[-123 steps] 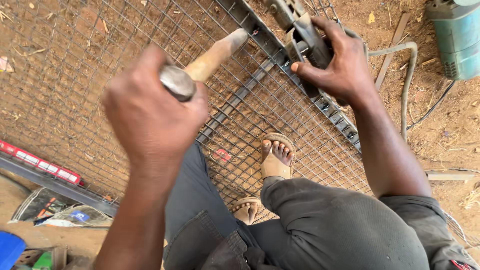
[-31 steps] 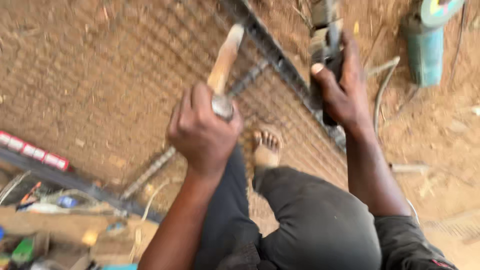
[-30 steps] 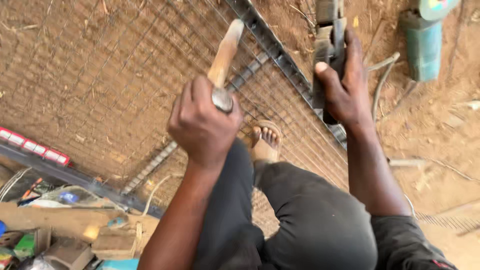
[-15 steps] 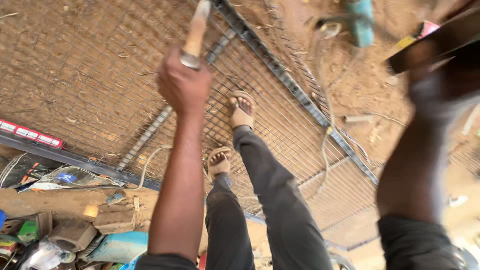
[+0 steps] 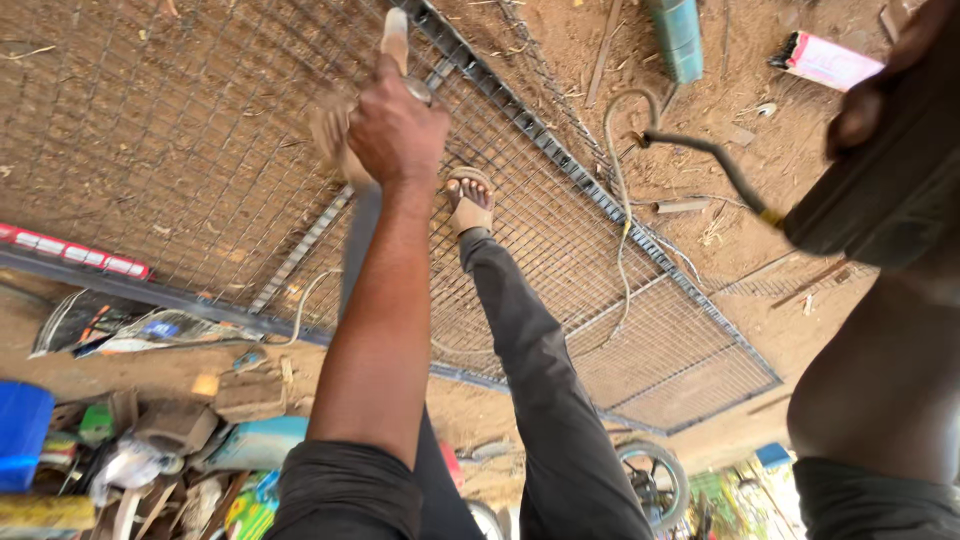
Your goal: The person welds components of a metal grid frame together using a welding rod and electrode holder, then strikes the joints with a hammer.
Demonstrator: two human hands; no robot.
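Bare dirt yard, w/ a big wire-mesh panel (image 5: 180, 150) in a dark steel frame lying flat on the ground. Left hand (image 5: 395, 125) is clenched tight round a wooden-handled hammer (image 5: 396, 35), held over the panel's top edge; handle end pokes out past the knuckles, head hidden by the fist. Right hand (image 5: 865, 105), at the view's right edge, is wrapped round a dark slab-like tool (image 5: 880, 200) w/ a cable running off it; grip partly hidden, can't tell how tight. Sandalled foot (image 5: 470, 200) stands on the mesh just below the left hand. Green cylinder (image 5: 680, 35) lies on dirt beyond the frame; clutter sits along the panel's near-left edge.
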